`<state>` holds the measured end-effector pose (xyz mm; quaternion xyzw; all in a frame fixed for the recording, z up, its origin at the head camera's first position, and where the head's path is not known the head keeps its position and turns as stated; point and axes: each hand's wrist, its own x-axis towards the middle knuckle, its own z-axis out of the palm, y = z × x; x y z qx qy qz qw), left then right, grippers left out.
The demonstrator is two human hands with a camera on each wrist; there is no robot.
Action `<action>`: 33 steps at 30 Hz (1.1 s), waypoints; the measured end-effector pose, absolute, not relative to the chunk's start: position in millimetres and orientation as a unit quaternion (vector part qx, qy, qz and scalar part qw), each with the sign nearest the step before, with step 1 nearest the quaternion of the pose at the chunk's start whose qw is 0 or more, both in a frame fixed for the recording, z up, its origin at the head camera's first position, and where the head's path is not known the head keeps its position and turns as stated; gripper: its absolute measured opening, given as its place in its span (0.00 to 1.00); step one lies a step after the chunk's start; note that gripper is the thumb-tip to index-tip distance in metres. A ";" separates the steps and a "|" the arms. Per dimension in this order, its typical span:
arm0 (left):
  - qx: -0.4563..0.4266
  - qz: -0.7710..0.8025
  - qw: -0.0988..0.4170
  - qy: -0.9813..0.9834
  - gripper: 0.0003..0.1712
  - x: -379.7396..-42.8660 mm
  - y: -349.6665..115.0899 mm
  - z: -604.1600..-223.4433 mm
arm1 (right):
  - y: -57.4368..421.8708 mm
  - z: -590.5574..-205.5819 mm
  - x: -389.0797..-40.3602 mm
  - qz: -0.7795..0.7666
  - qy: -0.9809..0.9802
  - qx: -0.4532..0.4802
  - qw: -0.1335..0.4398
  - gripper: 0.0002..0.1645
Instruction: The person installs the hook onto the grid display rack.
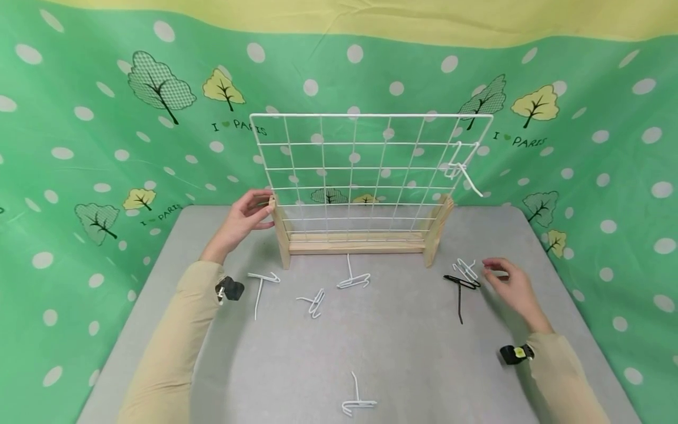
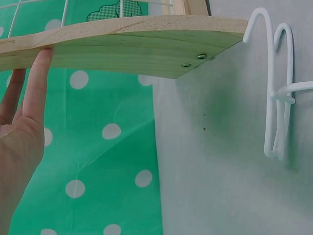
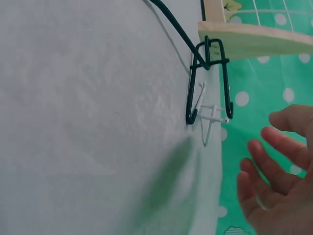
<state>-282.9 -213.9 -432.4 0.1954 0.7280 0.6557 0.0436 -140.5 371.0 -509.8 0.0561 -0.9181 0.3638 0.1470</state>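
Observation:
A white wire grid panel (image 1: 355, 168) stands upright in a wooden base (image 1: 357, 247) at the table's back. My left hand (image 1: 245, 219) touches the base's left side post (image 1: 279, 232) with extended fingers; the left wrist view shows a fingertip against its wooden edge (image 2: 122, 27). One white wire hook (image 1: 463, 168) hangs on the grid's upper right. At the right, my right hand (image 1: 512, 288) hovers beside a white hook (image 1: 466, 270) and a black hook (image 1: 461, 282), its fingers loosely bent around nothing. In the right wrist view the black hook (image 3: 190, 83) partly overlaps the white one.
Other white hooks lie on the grey table (image 1: 408, 347): one at left (image 1: 259, 285), one left of centre (image 1: 316, 303), one before the base (image 1: 354, 281), one near the front (image 1: 358, 404). A green dotted cloth (image 1: 106, 176) surrounds the table's back and sides.

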 end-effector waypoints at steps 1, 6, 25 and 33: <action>0.195 0.656 0.045 0.728 0.22 -282.8 -213.7 -432.2 | 373.5 -510.2 -140.8 0.368 -0.920 0.044 0.131 0.13; 0.193 0.660 0.047 0.724 0.23 -282.4 -211.9 -431.1 | 387.3 -514.6 -141.8 0.385 -0.921 -0.003 0.065 0.17; 0.185 0.680 0.037 0.708 0.24 -280.7 -209.9 -432.3 | 384.4 -525.6 -152.1 0.478 -0.876 -0.060 0.013 0.24; 0.192 0.678 0.038 0.709 0.22 -269.2 -208.7 -417.4 | 372.6 -529.2 -155.2 0.446 -0.892 -0.078 0.023 0.21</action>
